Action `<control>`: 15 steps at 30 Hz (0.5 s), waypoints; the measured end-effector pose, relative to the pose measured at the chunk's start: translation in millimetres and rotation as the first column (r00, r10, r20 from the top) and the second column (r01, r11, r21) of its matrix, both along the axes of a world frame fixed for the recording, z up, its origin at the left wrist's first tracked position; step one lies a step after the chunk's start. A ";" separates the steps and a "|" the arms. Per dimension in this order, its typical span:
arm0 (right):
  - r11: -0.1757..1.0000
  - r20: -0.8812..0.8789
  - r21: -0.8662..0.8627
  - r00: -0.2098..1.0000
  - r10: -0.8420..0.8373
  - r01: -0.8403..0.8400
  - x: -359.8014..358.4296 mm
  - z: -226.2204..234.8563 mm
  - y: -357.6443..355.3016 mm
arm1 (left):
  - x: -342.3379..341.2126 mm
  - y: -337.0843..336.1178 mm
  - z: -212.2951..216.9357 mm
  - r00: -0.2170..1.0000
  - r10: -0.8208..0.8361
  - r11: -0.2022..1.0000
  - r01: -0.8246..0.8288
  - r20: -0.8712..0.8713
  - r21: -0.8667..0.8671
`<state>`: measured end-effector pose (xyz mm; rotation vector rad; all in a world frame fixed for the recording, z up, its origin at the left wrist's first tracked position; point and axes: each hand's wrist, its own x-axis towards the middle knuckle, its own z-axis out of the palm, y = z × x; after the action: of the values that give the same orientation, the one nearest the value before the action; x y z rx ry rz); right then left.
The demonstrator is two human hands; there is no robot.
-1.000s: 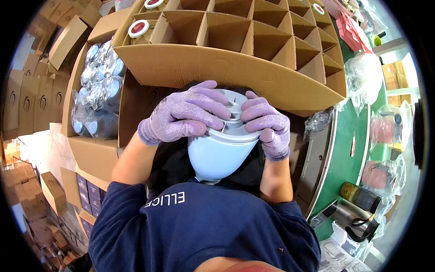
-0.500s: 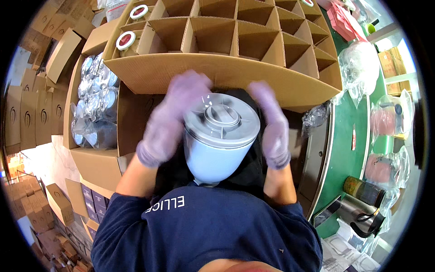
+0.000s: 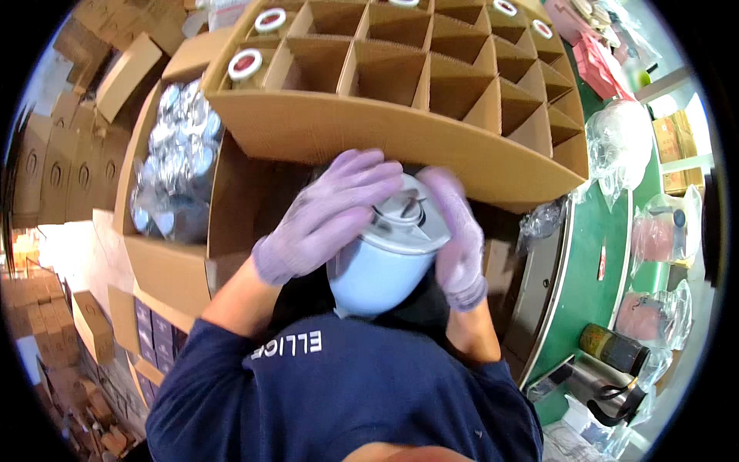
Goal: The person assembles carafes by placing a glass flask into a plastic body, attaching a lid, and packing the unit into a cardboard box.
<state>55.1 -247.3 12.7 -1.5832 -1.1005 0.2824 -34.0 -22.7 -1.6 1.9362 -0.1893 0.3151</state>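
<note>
A light blue tapered container (image 3: pixel 379 279) stands upright at my lap, close to my body. Its grey lid (image 3: pixel 436 227) has a raised round part in the middle, partly hidden by my left hand. My left hand (image 3: pixel 331 215), in a thin purple glove, lies across the lid's left side with fingers stretched out. My right hand (image 3: pixel 460 250), gloved alike, is along the lid's right edge, fingers extended and blurred at the tips. Whether the right fingers touch the rim, I cannot tell.
Just beyond my hands stands a divided cardboard box (image 3: pixel 362 127); several cells hold white-rimmed round tops with red centres. At left, another carton (image 3: pixel 165 266) contains plastic-wrapped blue items (image 3: pixel 181 165). A green table (image 3: pixel 581 289) at right carries a steel jug (image 3: pixel 604 383) and pink bagged items (image 3: pixel 654 231).
Both hands have come in over the lid from its sides, the left now covering part of it. The view has shifted slightly, and the container appears tilted a little differently.
</note>
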 end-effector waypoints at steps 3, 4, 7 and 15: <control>0.966 0.431 -0.001 0.872 0.234 -0.259 -12.7 38.9 -1.5 | 27.1 35.8 -30.0 0.905 0.269 0.851 -0.064 -0.329 0.521; 0.986 0.342 0.019 0.928 0.147 -0.163 -9.0 26.1 0.5 | 16.4 23.4 -34.6 0.935 0.330 0.938 -0.309 -0.129 0.156; 0.965 -0.336 -0.025 0.907 -0.255 0.262 -12.2 0.4 5.9 | 9.1 5.4 10.3 0.979 -0.187 0.932 0.152 0.076 0.329; 0.992 0.426 -0.046 0.896 0.124 -0.115 -5.6 11.1 -7.2 | 13.6 5.1 -14.8 0.945 -0.078 0.917 -0.056 -0.316 -0.395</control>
<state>49.5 -254.5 23.8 -1.6401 -1.5422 0.0201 -20.4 -17.6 -16.4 1.5495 0.0809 0.0148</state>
